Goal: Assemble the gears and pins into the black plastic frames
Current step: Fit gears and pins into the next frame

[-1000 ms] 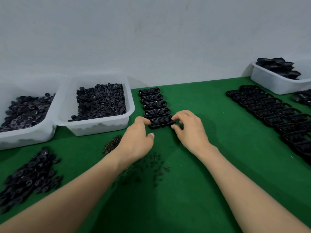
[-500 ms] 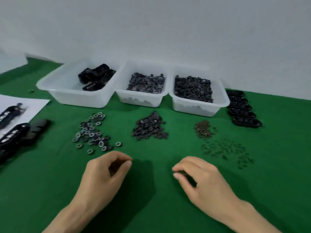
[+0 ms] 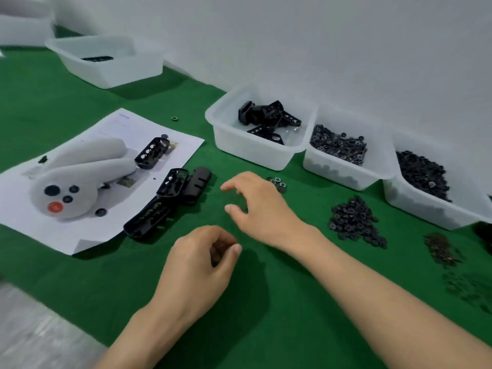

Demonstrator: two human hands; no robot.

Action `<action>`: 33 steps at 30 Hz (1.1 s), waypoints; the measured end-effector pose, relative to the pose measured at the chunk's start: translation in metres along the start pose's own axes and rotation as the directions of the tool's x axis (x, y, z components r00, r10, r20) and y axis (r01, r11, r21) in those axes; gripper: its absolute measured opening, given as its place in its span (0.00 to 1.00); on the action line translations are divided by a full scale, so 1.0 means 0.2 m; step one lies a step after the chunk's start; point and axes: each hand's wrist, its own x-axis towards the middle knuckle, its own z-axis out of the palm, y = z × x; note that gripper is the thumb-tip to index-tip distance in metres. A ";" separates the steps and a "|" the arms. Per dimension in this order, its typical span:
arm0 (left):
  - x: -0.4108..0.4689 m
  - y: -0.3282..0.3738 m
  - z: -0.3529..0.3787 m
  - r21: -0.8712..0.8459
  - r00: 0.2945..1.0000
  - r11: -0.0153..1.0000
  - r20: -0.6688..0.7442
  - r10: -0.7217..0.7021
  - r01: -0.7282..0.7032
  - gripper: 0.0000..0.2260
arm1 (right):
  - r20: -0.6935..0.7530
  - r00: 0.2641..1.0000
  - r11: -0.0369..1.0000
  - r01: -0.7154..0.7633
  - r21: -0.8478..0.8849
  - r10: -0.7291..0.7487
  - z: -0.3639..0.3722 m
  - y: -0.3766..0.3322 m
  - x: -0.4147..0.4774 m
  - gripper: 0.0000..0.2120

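Two hands hover over the green surface (image 3: 279,328). The right hand (image 3: 261,206), fingers spread and holding nothing, is near the black frames (image 3: 170,186) beside the paper (image 3: 149,129), whose print is too blurred to read. The left hand (image 3: 197,265) is loosely curled and empty.

Half behind the right hand (image 3: 262,209), small gears (image 3: 279,181); blurred pins (image 3: 468,287) near the right edge.

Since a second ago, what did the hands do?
Both hands let go of the black frame at the row's end and pulled back. The view swung left; now the right hand reaches, fingers spread, toward the loose frames beside the paper. The left hand stays loosely curled, holding nothing visible. The bins and gear piles kept their places.
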 end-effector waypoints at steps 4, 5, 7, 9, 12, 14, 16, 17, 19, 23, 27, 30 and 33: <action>0.04 -0.08 -0.05 0.004 0.999 0.999 -0.021 -0.033 0.033 0.03 | 0.226 0.974 0.987 0.059 -0.147 -0.024 0.05 -0.04 0.32 0.30; 0.05 -0.09 -0.07 0.000 0.999 0.999 -0.031 -0.035 0.035 0.03 | 0.285 0.958 0.982 0.082 -0.168 -0.032 0.06 -0.03 0.37 0.31; 0.07 -0.11 -0.08 -0.012 0.998 0.999 -0.055 -0.038 0.037 0.03 | 0.363 0.931 0.970 0.116 -0.214 -0.031 0.08 -0.02 0.41 0.29; 0.09 -0.13 -0.09 -0.018 0.996 0.999 -0.076 -0.049 0.048 0.04 | 0.355 0.934 0.952 0.137 -0.273 -0.032 0.06 0.01 0.39 0.24; 0.11 -0.14 -0.09 -0.033 0.992 0.996 -0.094 -0.089 0.086 0.05 | 0.241 0.965 0.934 0.179 -0.310 -0.105 0.00 0.04 0.26 0.17; 0.11 -0.14 -0.09 -0.069 0.987 0.992 -0.113 -0.117 0.110 0.08 | 0.141 0.980 0.945 0.178 -0.274 -0.144 -0.05 0.07 0.11 0.15; 0.11 -0.13 -0.09 -0.149 0.984 0.978 -0.077 -0.159 0.146 0.13 | 0.037 0.995 0.976 0.101 -0.192 -0.096 -0.10 0.08 -0.05 0.16; 0.11 -0.11 -0.09 -0.201 0.984 0.964 -0.019 -0.180 0.172 0.16 | -0.003 0.998 0.985 0.064 -0.160 -0.066 -0.11 0.08 -0.12 0.17; 0.11 -0.08 -0.09 -0.311 0.972 0.925 0.157 -0.176 0.218 0.17 | -0.059 0.997 0.989 0.047 -0.139 -0.056 -0.12 0.09 -0.26 0.18; 0.10 -0.01 -0.04 -0.479 0.943 0.852 0.328 -0.049 0.211 0.06 | -0.199 0.979 0.999 0.042 -0.023 -0.046 -0.09 0.11 -0.43 0.19; 0.06 0.00 0.00 -0.308 0.969 0.951 0.226 0.100 -0.026 0.08 | -0.219 0.918 0.908 -0.247 0.338 0.330 -0.04 0.13 -0.55 0.22; 0.01 0.00 0.03 -0.192 0.945 0.973 0.273 0.179 -0.129 0.09 | -0.064 0.864 0.652 -0.327 0.684 0.500 0.00 0.13 -0.62 0.23; -0.04 0.01 0.08 -0.147 0.873 0.964 0.411 0.264 -0.222 0.08 | -0.055 0.860 0.625 -0.323 0.711 0.507 0.00 0.16 -0.63 0.28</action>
